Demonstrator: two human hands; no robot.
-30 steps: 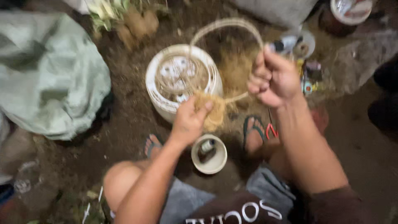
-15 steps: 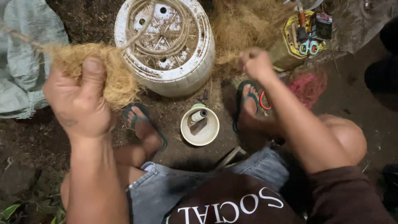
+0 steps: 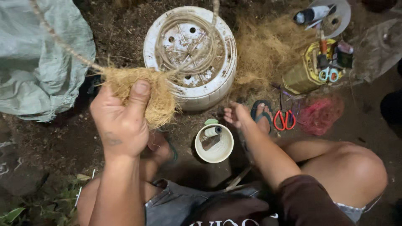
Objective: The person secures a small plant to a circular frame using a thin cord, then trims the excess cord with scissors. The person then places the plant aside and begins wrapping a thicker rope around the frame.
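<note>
Bare dirt ground [image 3: 125, 37] carried everything.
On it lay a white tub [image 3: 190, 62], cup [image 3: 214, 143], sack [image 3: 37, 62], fibre pile [image 3: 268, 54] and red scissors [image 3: 284, 119].

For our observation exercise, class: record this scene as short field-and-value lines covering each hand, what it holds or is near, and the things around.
Left hand: raised, gripping a fibre bundle joined to a twisted rope
Right hand: low, open, holding nothing, beside a small white cup
Centre: upturned white bucket with rope coiled on it
Right side: loose fibre pile, red-handled scissors
Left side: pale sack
Ground: bare soil
</note>
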